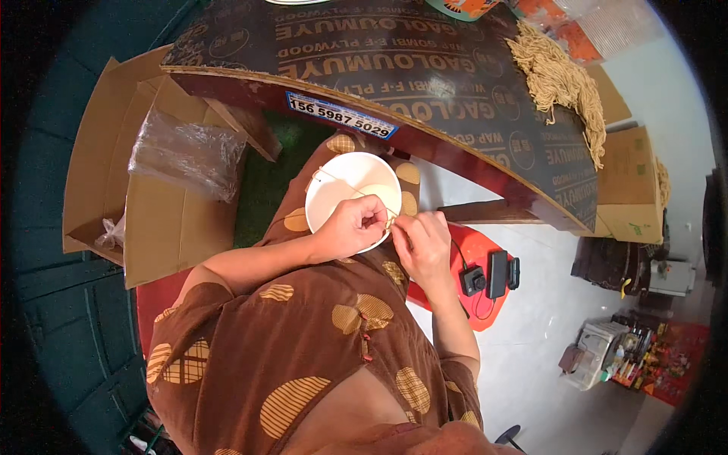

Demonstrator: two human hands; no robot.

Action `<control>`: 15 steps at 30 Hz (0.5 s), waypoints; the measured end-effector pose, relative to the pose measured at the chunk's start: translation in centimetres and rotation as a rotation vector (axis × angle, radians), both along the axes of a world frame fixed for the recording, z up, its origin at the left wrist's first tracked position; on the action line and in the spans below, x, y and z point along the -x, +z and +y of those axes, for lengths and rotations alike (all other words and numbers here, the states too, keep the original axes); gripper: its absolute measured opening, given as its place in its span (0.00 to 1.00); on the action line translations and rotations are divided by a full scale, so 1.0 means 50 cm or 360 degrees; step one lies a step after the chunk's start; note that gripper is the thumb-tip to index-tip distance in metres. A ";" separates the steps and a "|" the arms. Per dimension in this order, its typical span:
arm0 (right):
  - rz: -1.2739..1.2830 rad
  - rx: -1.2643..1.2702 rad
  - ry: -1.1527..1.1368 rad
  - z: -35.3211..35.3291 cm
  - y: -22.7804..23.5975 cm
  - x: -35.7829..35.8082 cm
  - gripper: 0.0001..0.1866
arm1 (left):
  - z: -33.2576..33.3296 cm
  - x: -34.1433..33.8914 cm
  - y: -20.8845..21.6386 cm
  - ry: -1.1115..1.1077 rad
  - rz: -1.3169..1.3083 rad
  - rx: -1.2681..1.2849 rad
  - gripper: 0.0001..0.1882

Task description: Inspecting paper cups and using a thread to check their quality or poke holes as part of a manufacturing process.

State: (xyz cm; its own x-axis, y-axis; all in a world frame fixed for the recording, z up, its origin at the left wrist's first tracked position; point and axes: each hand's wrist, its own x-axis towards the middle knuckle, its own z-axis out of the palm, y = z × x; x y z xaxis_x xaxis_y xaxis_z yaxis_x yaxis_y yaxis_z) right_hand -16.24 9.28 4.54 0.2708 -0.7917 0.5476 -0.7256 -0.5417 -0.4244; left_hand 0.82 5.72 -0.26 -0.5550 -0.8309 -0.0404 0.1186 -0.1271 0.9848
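Both my left hand (353, 226) and right hand (426, 246) pinch yarn (390, 222) at the bucket's (324, 199) right rim, my lap (293, 220) likely steadying it.

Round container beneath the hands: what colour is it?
The round container is white, showing best in the head view.

A dark printed plywood worktop (379, 64) carries tangled beige cords (557, 80) rightward and a green-and-orange container (464, 7) beyond.

The bucket (321, 199) is smooth plastic; the yarn (557, 72) — matt, fibrous. The tabletop (425, 82) is glossy plywood; the box (155, 235), cardboard.
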 end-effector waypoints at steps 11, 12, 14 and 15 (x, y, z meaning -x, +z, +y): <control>-0.0034 -0.0050 0.0016 -0.012 0.003 -0.005 0.10 | 0.005 -0.007 0.016 0.0049 -0.0030 0.0014 0.01; -0.0030 -0.0063 0.0014 -0.013 0.004 -0.005 0.10 | 0.005 -0.007 0.017 0.0066 -0.0048 0.0013 0.02; -0.0040 -0.0084 0.0023 -0.015 0.006 -0.005 0.09 | 0.005 -0.008 0.003 0.0053 -0.0076 0.0036 0.03; -0.0049 -0.0106 0.0028 -0.015 0.008 -0.004 0.09 | 0.004 -0.008 0.000 0.0038 -0.0104 0.0058 0.04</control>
State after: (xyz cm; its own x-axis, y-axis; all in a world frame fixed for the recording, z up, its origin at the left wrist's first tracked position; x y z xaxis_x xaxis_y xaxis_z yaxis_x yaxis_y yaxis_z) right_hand -16.02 8.52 4.93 0.2688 -0.8220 0.5021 -0.7021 -0.5241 -0.4821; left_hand 1.25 5.93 -0.27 -0.5321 -0.8455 -0.0455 0.0562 -0.0889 0.9945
